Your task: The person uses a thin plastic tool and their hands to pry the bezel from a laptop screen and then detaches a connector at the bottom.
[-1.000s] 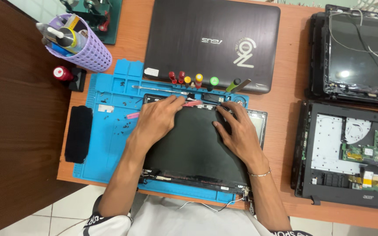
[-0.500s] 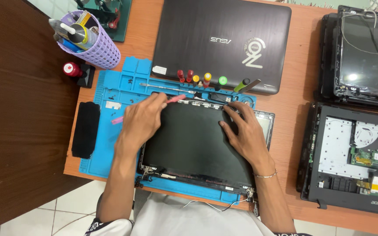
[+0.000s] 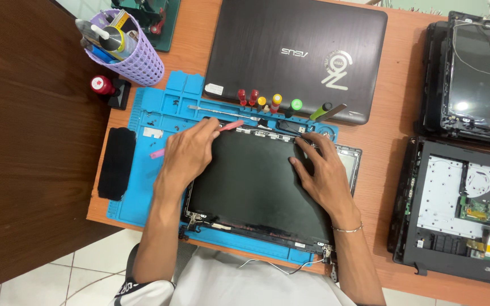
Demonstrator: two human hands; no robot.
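A dark laptop screen panel (image 3: 250, 181) lies flat on a blue work mat (image 3: 143, 181). My left hand (image 3: 188, 150) rests on the panel's top left corner and grips a thin pink pry tool (image 3: 231, 126) whose tip lies at the panel's top edge. My right hand (image 3: 321, 170) presses flat on the panel's upper right part, fingers spread toward the top edge. Metal hinges (image 3: 191, 218) stick out at the panel's near corners.
A closed dark laptop (image 3: 296, 56) lies behind the mat, with several screwdrivers (image 3: 267, 102) standing along the mat's back edge. A purple tool basket (image 3: 123, 48) stands at back left. Opened laptop chassis (image 3: 460, 209) and a screen assembly (image 3: 477, 73) lie on the right. A black pad (image 3: 115, 163) sits left.
The view has shifted slightly. My left hand has slid left along the panel's top edge with the pink tool; my right hand has stayed on the upper right part.
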